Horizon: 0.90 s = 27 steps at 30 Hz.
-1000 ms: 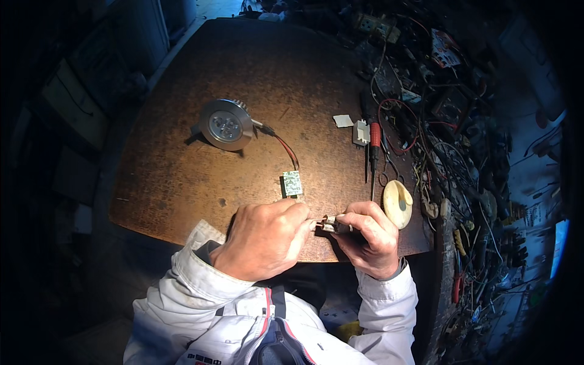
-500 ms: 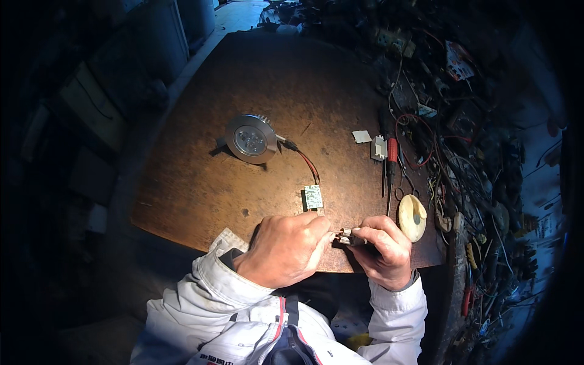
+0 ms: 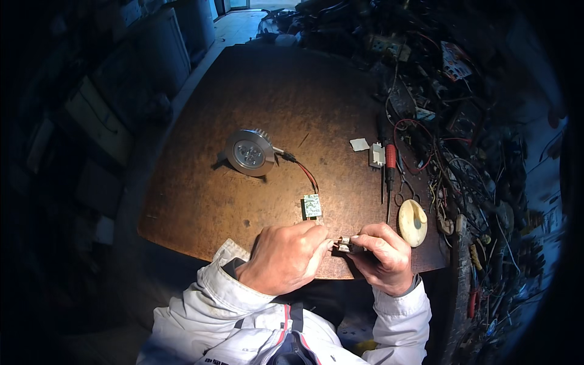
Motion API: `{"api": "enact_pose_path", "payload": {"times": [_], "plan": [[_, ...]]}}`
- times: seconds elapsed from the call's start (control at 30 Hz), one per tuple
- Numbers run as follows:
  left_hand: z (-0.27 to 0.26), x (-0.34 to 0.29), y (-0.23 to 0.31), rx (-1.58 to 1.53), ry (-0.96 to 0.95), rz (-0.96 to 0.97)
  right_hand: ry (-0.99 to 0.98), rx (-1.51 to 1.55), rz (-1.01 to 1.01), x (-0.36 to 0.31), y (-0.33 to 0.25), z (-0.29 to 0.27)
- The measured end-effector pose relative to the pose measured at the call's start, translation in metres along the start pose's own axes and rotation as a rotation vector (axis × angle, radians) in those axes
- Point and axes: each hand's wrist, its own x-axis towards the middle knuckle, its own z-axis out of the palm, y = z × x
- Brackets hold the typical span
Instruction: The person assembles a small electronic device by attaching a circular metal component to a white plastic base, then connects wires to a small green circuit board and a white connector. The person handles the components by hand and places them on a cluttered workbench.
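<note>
Near the table's front edge, my left hand point(image 3: 286, 257) is closed in a pinch on a thin wire point(image 3: 334, 242), most of it hidden by the fingers. My right hand point(image 3: 384, 255) grips a small shiny metal piece point(image 3: 345, 243) with a dark part behind it, its kind not clear. The wire's end meets the metal piece between both hands. Just beyond my left fingers lies a small green circuit board point(image 3: 312, 207). A red and a black lead point(image 3: 309, 175) join it to a round silver LED downlight point(image 3: 249, 152), which stands tilted on the table.
On the brown table point(image 3: 274, 85), a red-handled screwdriver point(image 3: 390, 159), scissors point(image 3: 399, 198), a white plastic case point(image 3: 376, 156), a white flat piece point(image 3: 359, 145) and a cream oval dish point(image 3: 413, 222) lie to the right. A heap of tangled cables point(image 3: 456, 158) crowds the right edge.
The whole view has shifted slightly, so the table and its things sit lower. Both hands keep their grips, with the wire still at the metal piece.
</note>
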Motion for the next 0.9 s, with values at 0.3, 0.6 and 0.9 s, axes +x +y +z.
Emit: {"api": "enact_pose_path", "payload": {"times": [0.3,0.6,0.9], "plan": [[-0.0005,-0.0003,0.0,0.028,-0.028,-0.001,0.0,0.004,0.003,-0.0015,0.0006,-0.0004],[0.0005,0.0,-0.0008,0.02,-0.037,-0.008,-0.002,0.005,0.011,-0.0004,0.0007,-0.0012],[0.0028,-0.0028,0.0,0.083,-0.011,0.027,0.007,-0.014,0.001,0.0001,-0.0001,0.0002]]}}
